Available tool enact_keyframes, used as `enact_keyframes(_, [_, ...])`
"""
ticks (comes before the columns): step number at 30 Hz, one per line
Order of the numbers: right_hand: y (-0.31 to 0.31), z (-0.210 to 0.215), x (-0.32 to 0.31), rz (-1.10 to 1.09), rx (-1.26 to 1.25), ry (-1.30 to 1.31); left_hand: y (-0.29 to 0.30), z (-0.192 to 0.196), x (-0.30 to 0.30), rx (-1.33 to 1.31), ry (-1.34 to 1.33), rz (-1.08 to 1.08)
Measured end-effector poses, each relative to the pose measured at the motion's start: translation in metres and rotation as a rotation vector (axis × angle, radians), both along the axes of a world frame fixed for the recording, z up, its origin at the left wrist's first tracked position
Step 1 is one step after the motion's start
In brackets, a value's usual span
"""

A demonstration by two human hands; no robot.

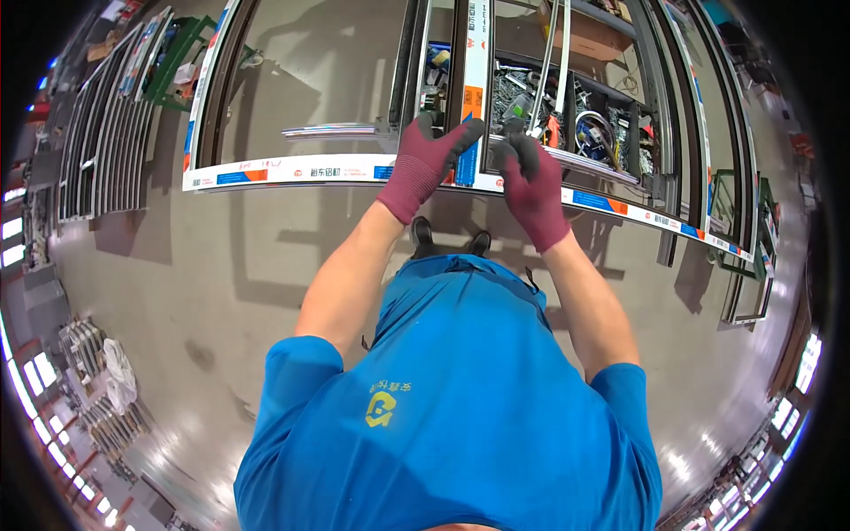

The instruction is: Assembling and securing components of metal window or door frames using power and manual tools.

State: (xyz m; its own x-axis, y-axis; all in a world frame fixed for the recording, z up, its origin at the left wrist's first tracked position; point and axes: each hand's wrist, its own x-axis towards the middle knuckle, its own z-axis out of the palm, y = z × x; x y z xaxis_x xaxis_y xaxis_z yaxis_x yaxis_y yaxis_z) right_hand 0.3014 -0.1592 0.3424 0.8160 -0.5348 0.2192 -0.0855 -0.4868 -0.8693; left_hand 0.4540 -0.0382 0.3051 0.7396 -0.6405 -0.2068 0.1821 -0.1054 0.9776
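Observation:
A large frame of metal profiles lies before me, with a near rail (292, 173) wrapped in printed white, blue and orange film. A dark-edged crossbar (475, 62) with the same film meets that rail between my hands. My left hand (429, 164), in a maroon glove with dark grey fingers, grips the crossbar near this joint, thumb laid over its face. On the joint's other side is my right hand (534, 181), gloved alike, its fingers bent together close above the rail. Whatever those fingertips hold, if anything, is hidden.
Under the frame sits a box of loose metal hardware (518, 88), beside a coil of cable (595, 133) and a cardboard box (589, 35). A short bright metal strip (329, 132) lies inside the frame's left part. Stacked profiles (106, 124) stand far left; wrapped bundles (102, 372) lie lower left.

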Motion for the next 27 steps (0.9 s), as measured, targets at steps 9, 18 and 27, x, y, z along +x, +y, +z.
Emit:
enact_keyframes(9, [0.027,-0.002,-0.014,0.112,-0.249,0.093,-0.006,-0.025,0.005,0.002,-0.039,0.053])
enact_keyframes(18, [0.038,0.000,0.009,-0.024,-0.182,0.095,-0.017,-0.037,0.022,0.066,-0.154,0.105])
enact_keyframes(27, [-0.021,-0.023,-0.002,-0.272,0.625,0.006,-0.025,-0.046,0.030,-0.024,-0.047,0.024])
